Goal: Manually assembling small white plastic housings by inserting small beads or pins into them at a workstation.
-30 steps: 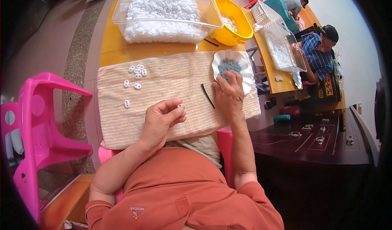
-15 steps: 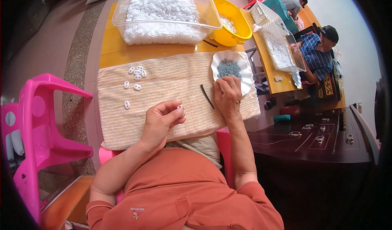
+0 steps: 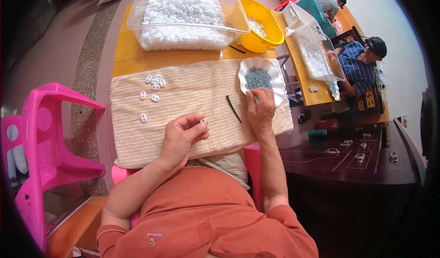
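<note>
Above the towel, my left hand (image 3: 184, 133) pinches a small white plastic piece (image 3: 202, 121) between thumb and forefinger; most of it is hidden by the fingers. My right hand (image 3: 262, 109) is at the near edge of a white wavy-rimmed dish (image 3: 276, 86) that holds many tiny grey-blue pieces (image 3: 258, 78). Its fingertips are drawn together, and anything between them is too small to make out. A thin black strip (image 3: 233, 109) lies between the hands. To the left, several white oval two-holed pieces (image 3: 156, 98) rest on the towel, one with a thin pale stick (image 3: 134, 120) at it.
A striped beige towel (image 3: 192, 84) covers the near table. Behind it stand a clear bin (image 3: 238, 29) of white pieces and a yellow basin (image 3: 275, 35). A pink chair (image 3: 30, 120) is at left. Two people sit at the right-hand table (image 3: 298, 86).
My right hand has shifted slightly right, its fingers turning upward and away from the grey-blue pieces. The left hand keeps its pinch in nearly the same place.
</note>
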The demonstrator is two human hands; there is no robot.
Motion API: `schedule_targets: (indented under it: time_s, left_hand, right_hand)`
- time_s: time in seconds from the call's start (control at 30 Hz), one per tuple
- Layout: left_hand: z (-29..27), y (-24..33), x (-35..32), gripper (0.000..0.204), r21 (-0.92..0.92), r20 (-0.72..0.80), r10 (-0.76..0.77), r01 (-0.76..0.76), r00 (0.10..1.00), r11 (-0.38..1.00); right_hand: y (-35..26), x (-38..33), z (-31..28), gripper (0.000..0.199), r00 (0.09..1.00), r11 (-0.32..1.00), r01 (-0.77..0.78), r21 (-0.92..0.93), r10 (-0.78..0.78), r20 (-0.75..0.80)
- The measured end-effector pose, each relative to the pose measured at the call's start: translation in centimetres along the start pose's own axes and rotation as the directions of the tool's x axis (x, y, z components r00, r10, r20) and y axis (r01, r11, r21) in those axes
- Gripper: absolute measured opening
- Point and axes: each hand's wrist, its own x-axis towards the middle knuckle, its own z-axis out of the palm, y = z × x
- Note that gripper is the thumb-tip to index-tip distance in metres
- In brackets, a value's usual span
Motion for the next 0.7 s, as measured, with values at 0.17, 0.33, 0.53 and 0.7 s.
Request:
schedule_targets:
  time_s: [0.17,0.33,0.53,0.7]
  left_hand:
    - [-0.3,-0.3,0.1,0.016,-0.005,0.023,0.005,-0.005,1.0,1.0]
    - [-0.2,-0.5,0.2,0.016,0.086,0.06,-0.043,0.038,0.997,0.996]
    - [0.3,0.1,-0.2,0.019,0.155,0.132,-0.034,0.013,0.991,0.988]
    - [0.3,0.3,-0.1,0.021,0.049,0.191,-0.073,0.065,0.979,0.997]
  right_hand:
    - [0.2,0.0,-0.2,0.006,1.0,1.0,-0.019,0.003,0.019,-0.002]
    - [-3.4,0.0,-1.0,0.005,0.99,0.946,-0.14,0.293,0.136,0.036]
    - [-7.0,-1.4,-1.3,0.004,0.909,0.655,-0.376,0.655,0.125,0.397]
    - [-8.1,-2.1,-0.6,0.004,0.856,0.413,-0.491,0.767,0.063,0.513]
